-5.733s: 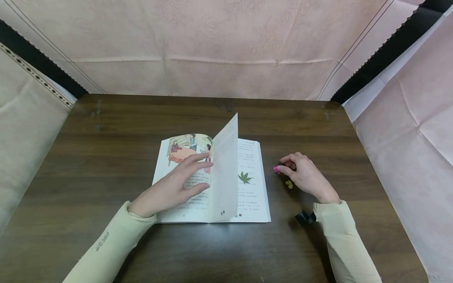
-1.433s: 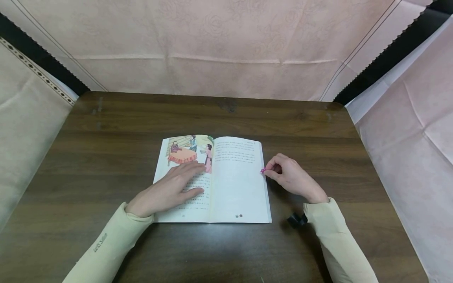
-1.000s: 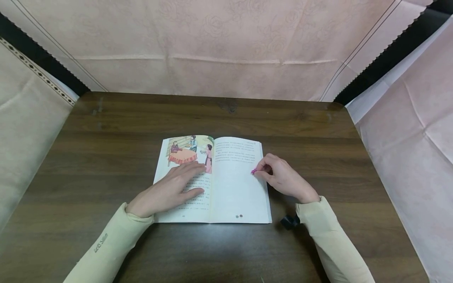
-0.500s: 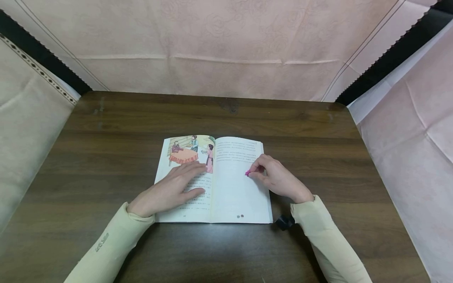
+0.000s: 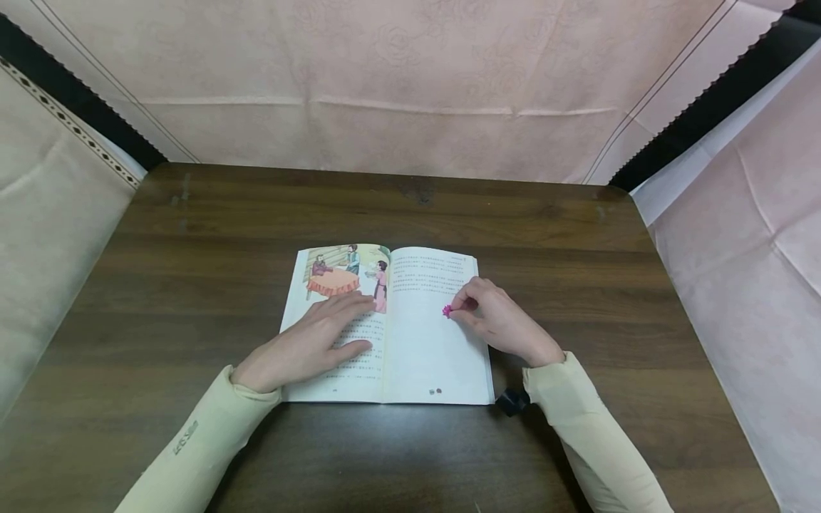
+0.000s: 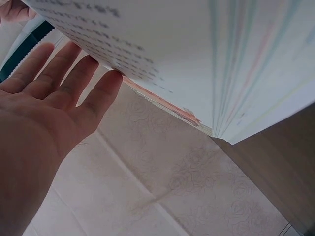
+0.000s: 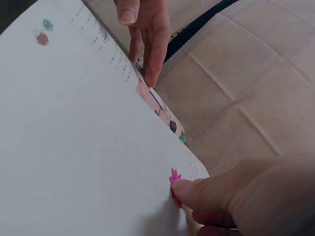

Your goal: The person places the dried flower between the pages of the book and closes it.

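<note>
An open book lies on the table, a colour picture on its left page and short lines of text above a large blank area on its right page. My left hand rests on the left page with fingers extended and spread. My right hand pinches a small magenta flower between thumb and finger over the right page's blank area. In the right wrist view, the flower stands upright under the thumb tip, at or just above the paper. The hand covers part of the page's right edge.
The dark wooden table extends around the book. Pale pink cloth hangs behind its far edge and on both sides. A black object sits at the right wrist.
A lifted page has come down over the page bearing a green leaf. My right hand has carried the flower leftward over the book. A yellow flower seen earlier is out of sight.
</note>
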Action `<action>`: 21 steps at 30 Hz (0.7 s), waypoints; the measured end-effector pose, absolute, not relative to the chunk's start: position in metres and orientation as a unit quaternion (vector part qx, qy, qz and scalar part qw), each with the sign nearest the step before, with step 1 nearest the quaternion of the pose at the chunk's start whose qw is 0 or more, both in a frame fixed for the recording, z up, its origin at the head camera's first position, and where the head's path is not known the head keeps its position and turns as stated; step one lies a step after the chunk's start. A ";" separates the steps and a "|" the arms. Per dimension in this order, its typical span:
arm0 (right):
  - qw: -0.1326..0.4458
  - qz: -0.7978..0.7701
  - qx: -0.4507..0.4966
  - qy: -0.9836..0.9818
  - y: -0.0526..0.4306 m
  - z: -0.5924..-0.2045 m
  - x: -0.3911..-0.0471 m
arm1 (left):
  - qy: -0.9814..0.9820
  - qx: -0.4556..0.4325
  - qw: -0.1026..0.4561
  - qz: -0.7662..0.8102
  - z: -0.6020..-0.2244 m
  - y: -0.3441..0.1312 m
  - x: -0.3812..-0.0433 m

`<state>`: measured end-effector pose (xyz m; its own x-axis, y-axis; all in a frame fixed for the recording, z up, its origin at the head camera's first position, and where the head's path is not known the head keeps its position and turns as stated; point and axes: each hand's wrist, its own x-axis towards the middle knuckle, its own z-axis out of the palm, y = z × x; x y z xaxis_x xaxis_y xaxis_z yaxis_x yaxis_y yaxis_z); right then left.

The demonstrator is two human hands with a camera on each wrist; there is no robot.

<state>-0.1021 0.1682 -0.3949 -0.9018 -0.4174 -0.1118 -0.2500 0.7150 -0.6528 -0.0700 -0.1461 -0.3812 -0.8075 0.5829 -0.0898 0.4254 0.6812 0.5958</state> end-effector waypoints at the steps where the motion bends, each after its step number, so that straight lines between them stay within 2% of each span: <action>1: 0.126 -0.331 -0.181 0.918 0.168 -0.395 -0.102 | 0.907 0.278 0.138 0.286 -0.381 -0.146 -0.070; 21: 0.103 -0.332 -0.132 0.928 0.199 -0.387 -0.101 | 0.907 0.276 0.137 0.287 -0.380 -0.147 -0.070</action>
